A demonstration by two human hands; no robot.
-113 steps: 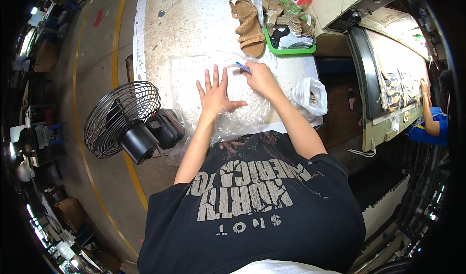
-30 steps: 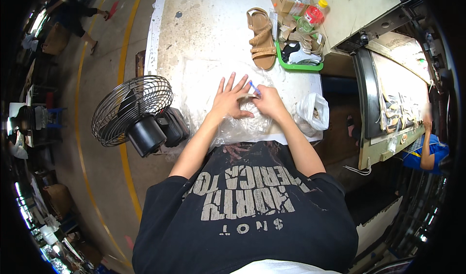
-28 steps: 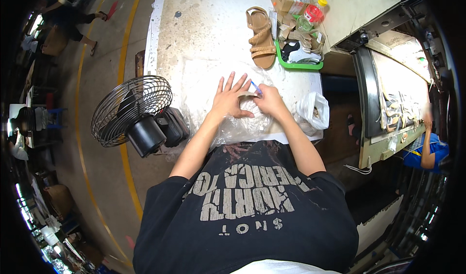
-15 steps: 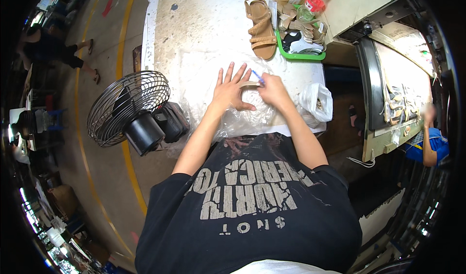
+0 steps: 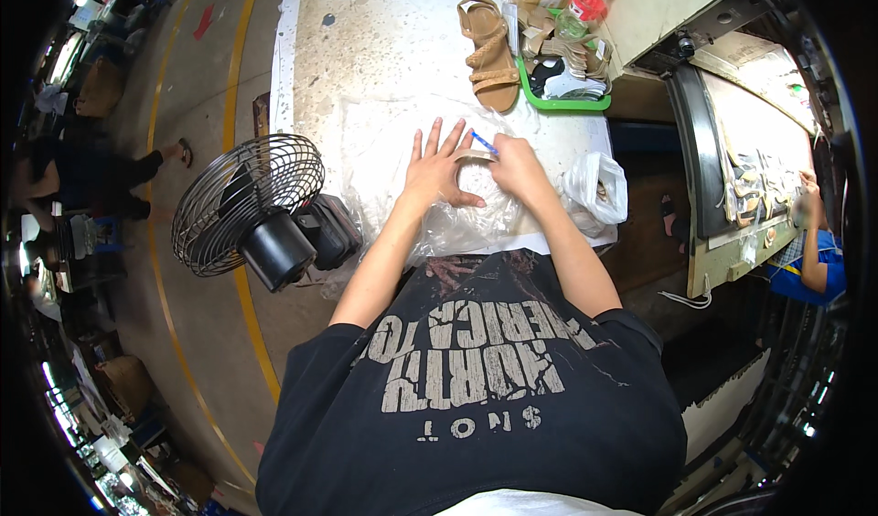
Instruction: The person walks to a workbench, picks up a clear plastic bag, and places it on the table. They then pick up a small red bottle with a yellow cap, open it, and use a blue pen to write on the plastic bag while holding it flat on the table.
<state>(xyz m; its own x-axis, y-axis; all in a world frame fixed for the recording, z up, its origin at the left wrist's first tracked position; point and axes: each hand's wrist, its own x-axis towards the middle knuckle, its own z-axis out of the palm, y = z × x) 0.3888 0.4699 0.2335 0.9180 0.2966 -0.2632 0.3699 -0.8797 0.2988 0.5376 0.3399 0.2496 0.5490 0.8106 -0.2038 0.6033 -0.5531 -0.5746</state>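
Observation:
My left hand lies flat with its fingers spread on a clear plastic sheet covering the white worktable. Its fingertips press near a beige curved strip, which lies between my two hands. My right hand is closed round a slim blue pen that slants up and left past the strip's edge. Whether the pen's tip touches the strip is hidden by the fingers. More crumpled clear plastic lies below my hands.
Left of the table stands a black caged fan. A brown sandal and a green tray of cut pieces sit beyond my hands, with a red-labelled bottle. A white plastic bag is at right. A co-worker sits far right.
My hands keep nearly the same place, and more of the blue pen shows between them. A person walking in the left aisle has moved nearer. The co-worker at right has raised a hand.

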